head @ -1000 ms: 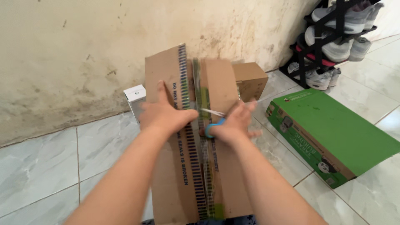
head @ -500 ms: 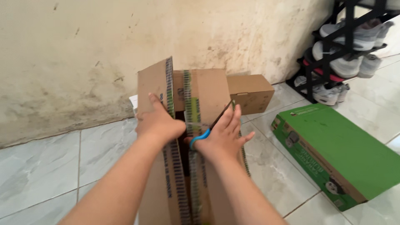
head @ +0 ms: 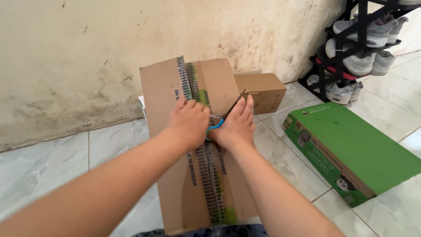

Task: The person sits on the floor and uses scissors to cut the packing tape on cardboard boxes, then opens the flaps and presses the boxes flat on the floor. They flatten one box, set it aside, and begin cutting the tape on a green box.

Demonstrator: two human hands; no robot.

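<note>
From the head camera I look down at a tall cardboard box that stands on the pale floor tiles, close to the stained wall. A strip of printed tape runs down the middle of the box top. My left hand lies flat on the box, just left of the tape, fingers curled down and pressing on the cardboard; it holds nothing. My right hand sits right beside it, almost touching, and it is closed around a pair of scissors with a blue handle. The dark blades stick out past my fingers and point up and away toward the far right edge of the box top; they look a little apart. Behind the big box a smaller brown box sits against the wall. To the right a flat green box lies on the tiles. In the far right corner a black shoe rack holds grey and white sneakers.
</note>
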